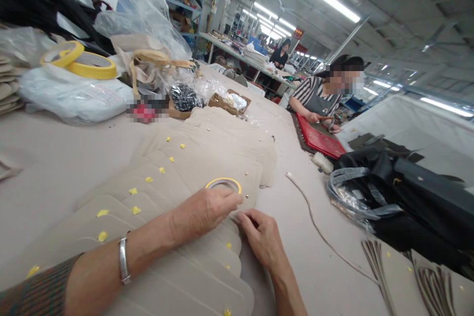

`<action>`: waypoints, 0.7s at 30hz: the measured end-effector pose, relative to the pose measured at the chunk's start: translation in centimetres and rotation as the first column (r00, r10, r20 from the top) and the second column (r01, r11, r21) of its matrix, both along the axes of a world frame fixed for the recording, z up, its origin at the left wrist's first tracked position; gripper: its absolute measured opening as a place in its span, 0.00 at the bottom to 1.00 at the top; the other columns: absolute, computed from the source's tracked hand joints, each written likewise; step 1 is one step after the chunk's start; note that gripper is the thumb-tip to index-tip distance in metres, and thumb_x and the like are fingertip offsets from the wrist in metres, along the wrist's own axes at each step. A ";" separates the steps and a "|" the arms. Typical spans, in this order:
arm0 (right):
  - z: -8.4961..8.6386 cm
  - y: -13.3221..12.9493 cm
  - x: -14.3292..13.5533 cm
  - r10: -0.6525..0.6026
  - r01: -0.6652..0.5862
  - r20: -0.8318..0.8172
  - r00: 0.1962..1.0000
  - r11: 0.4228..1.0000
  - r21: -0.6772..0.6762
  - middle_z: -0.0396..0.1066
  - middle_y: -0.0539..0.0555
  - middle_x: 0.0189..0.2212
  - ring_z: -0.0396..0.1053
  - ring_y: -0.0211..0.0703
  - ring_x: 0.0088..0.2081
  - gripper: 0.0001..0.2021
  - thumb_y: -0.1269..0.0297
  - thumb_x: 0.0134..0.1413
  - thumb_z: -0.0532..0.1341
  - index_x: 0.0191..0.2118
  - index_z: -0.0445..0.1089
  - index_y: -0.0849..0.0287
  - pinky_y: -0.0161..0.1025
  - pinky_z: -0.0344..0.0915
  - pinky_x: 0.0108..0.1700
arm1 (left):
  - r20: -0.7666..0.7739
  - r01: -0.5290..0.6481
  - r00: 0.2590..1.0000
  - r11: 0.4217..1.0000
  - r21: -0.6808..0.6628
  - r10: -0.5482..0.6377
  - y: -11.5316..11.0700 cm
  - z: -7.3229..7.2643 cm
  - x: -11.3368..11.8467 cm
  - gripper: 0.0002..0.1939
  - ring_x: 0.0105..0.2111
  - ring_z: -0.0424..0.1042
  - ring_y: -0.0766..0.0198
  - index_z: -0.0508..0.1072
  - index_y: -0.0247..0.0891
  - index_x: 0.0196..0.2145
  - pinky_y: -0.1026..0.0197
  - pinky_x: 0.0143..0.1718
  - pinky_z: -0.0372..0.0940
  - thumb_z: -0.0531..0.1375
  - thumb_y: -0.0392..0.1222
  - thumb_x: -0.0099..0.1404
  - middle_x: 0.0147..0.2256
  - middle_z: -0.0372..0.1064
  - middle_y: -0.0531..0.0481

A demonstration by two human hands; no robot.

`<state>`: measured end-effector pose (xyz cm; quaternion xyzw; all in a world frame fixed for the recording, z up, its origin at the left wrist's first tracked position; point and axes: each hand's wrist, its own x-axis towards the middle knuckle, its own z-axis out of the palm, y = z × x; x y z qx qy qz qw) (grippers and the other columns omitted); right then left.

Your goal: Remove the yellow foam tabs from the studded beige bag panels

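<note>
A thin roll of yellow tape stands up out of my left hand, whose fingers are closed round its lower part. Close by, my right hand has thumb and fingers pinched together at the edge of the beige pieces; what lies between the fingertips is too small to make out. Under both hands, flat beige pieces overlap in a long fanned row. Small bits of yellow tape stick to many of them, and small metal studs show along the right side.
Two yellow tape rolls rest on a plastic-wrapped white bundle at the left. A small open box stands beyond the pieces. To the right lie a cord, a black bag and a red board, where a co-worker sits.
</note>
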<state>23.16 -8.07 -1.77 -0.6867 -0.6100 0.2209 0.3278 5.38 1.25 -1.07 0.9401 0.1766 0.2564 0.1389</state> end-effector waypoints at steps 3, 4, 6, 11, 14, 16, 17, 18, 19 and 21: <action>-0.1 -0.1 0.0 -0.040 0.060 -0.093 0.995 0.972 0.228 0.77 0.52 0.33 0.72 0.39 0.33 0.09 0.67 0.58 0.58 0.41 0.75 0.59 0.34 0.67 0.36 | 0.100 0.022 0.995 0.999 0.027 -0.025 0.0 -0.8 0.2 0.19 0.40 0.72 0.62 0.56 0.37 0.59 0.61 0.42 0.68 0.49 0.34 0.71 0.40 0.72 0.47; -0.1 -0.1 -0.1 -0.020 0.044 -0.085 0.996 0.954 0.296 0.76 0.53 0.35 0.72 0.39 0.34 0.09 0.68 0.58 0.58 0.42 0.74 0.59 0.34 0.67 0.37 | 0.122 0.024 0.992 0.999 0.036 -0.028 0.0 -1.1 0.2 0.20 0.43 0.72 0.61 0.54 0.37 0.60 0.59 0.44 0.68 0.48 0.35 0.71 0.44 0.72 0.45; -0.1 0.1 -0.4 0.036 -0.025 -0.021 0.999 0.918 0.397 0.75 0.55 0.36 0.71 0.39 0.36 0.10 0.71 0.58 0.58 0.44 0.73 0.59 0.35 0.68 0.37 | 0.135 0.022 0.990 0.999 0.040 -0.027 -0.1 -1.5 0.4 0.19 0.46 0.72 0.60 0.54 0.36 0.59 0.58 0.46 0.68 0.48 0.36 0.72 0.48 0.71 0.42; 0.1 0.4 -1.1 0.075 -0.142 0.156 0.985 0.868 0.475 0.74 0.53 0.31 0.70 0.38 0.32 0.10 0.75 0.57 0.56 0.38 0.72 0.58 0.34 0.67 0.36 | 0.108 0.042 0.993 0.999 0.008 -0.043 -0.6 -1.5 0.6 0.16 0.42 0.73 0.60 0.57 0.35 0.55 0.60 0.41 0.68 0.50 0.34 0.71 0.43 0.72 0.44; -0.2 0.5 -1.3 0.023 -0.147 0.243 0.970 0.851 0.505 0.72 0.51 0.26 0.68 0.37 0.28 0.09 0.76 0.55 0.55 0.33 0.71 0.58 0.33 0.65 0.32 | 0.077 0.084 0.994 0.996 -0.036 -0.081 -0.6 -1.1 0.6 0.10 0.36 0.72 0.63 0.63 0.37 0.47 0.63 0.37 0.65 0.50 0.31 0.69 0.37 0.71 0.49; -0.5 0.5 -1.4 -0.026 -0.133 0.279 0.960 0.835 0.534 0.71 0.50 0.24 0.67 0.36 0.25 0.09 0.76 0.53 0.55 0.32 0.70 0.59 0.32 0.64 0.30 | 0.036 0.083 0.996 0.996 -0.040 -0.081 -0.5 -0.8 0.5 0.07 0.31 0.68 0.64 0.65 0.38 0.39 0.64 0.32 0.62 0.50 0.30 0.68 0.32 0.68 0.51; -0.6 0.5 -1.5 -0.048 -0.119 0.281 0.958 0.830 0.545 0.71 0.50 0.24 0.67 0.36 0.24 0.08 0.76 0.53 0.55 0.31 0.70 0.59 0.32 0.64 0.29 | 0.017 0.068 0.998 0.997 -0.032 -0.068 -0.5 -0.6 0.5 0.07 0.29 0.67 0.64 0.64 0.38 0.36 0.63 0.30 0.60 0.50 0.30 0.68 0.31 0.66 0.52; -0.6 0.5 -1.6 -0.063 -0.101 0.273 0.960 0.831 0.547 0.71 0.50 0.23 0.67 0.35 0.24 0.08 0.75 0.53 0.55 0.31 0.71 0.59 0.32 0.64 0.29 | -0.001 0.047 0.999 0.999 -0.023 -0.047 -0.4 -0.5 0.5 0.07 0.28 0.65 0.64 0.64 0.38 0.34 0.63 0.28 0.58 0.50 0.29 0.67 0.29 0.65 0.53; -0.7 0.6 -1.7 -0.074 -0.078 0.253 0.965 0.837 0.542 0.71 0.50 0.23 0.67 0.35 0.24 0.08 0.75 0.52 0.55 0.31 0.71 0.59 0.32 0.64 0.29 | -0.021 0.024 1.000 1.000 -0.016 -0.024 -0.4 -0.4 0.5 0.07 0.27 0.64 0.64 0.64 0.38 0.33 0.63 0.27 0.57 0.50 0.29 0.67 0.29 0.64 0.53; -0.6 0.6 -2.0 -0.097 -0.003 0.173 0.980 0.866 0.500 0.71 0.50 0.22 0.67 0.35 0.23 0.07 0.73 0.52 0.56 0.30 0.71 0.59 0.32 0.64 0.29 | -0.055 -0.022 0.998 1.000 -0.005 0.021 -0.3 -0.2 0.6 0.08 0.26 0.63 0.64 0.64 0.38 0.32 0.62 0.26 0.55 0.51 0.28 0.66 0.28 0.63 0.53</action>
